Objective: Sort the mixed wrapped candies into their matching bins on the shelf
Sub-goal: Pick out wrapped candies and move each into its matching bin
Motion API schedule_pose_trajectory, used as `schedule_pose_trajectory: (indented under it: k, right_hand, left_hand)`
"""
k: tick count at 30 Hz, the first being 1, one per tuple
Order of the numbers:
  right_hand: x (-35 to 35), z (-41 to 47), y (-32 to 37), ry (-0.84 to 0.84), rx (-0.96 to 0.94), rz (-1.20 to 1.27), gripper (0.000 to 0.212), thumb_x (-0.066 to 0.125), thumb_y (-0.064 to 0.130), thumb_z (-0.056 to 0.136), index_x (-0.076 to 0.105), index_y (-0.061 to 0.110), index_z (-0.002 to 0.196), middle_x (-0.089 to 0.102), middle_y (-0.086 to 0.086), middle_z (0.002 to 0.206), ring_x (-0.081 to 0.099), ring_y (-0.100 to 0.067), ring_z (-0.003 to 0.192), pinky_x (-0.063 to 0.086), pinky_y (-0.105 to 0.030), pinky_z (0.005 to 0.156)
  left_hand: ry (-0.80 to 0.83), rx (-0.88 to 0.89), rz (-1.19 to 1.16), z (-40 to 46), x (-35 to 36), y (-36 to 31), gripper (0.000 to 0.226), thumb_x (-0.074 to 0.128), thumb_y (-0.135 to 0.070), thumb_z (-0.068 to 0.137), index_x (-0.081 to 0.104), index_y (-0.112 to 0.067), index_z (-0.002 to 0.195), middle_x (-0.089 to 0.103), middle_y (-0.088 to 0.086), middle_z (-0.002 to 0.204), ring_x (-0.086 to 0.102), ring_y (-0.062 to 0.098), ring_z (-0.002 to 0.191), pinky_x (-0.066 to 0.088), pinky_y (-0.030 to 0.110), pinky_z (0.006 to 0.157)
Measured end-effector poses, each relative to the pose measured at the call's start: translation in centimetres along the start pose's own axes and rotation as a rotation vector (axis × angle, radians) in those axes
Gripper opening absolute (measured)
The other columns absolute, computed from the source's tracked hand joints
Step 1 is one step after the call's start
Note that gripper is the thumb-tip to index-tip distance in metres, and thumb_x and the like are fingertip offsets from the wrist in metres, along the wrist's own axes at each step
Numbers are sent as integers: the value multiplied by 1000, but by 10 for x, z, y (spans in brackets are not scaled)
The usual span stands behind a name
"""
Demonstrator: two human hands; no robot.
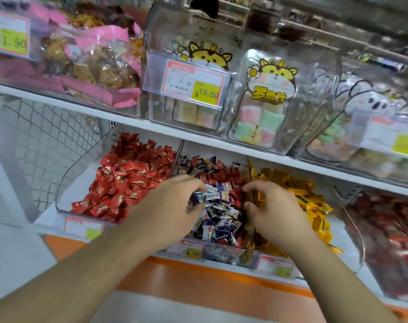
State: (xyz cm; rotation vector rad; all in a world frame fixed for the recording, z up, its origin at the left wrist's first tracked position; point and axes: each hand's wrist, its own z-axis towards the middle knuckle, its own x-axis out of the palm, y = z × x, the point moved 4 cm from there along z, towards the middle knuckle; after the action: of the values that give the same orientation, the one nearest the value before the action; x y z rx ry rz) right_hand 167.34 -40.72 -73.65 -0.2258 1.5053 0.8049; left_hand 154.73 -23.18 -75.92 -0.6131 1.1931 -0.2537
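A white metal shelf board runs across the shop display, slanting down to the right. Above it stand clear plastic bins — one packed with pink-wrapped snack bags, the next with transparent cartoon-cat pouches of pastel sweets. A red-bordered price tag with a yellow patch reads 16.80. On the left, a white diamond-mesh side panel closes the unit. Below the lower shelf runs an orange base strip — under it, pale floor. The light is even and bright.
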Motion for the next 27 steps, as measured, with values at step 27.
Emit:
schedule_pose_trajectory:
  k: [27]
  right_hand:
    - [12,10,-54,63,-69,211,31,70,26,93,66,33,123,54,20,139,47,-7,131,39,-23,107]
  left_hand:
    - [134,75,161,155,97,-11,33,80,-31,87,75,-34,120,72,-12,123,65,12,114,46,24,100]
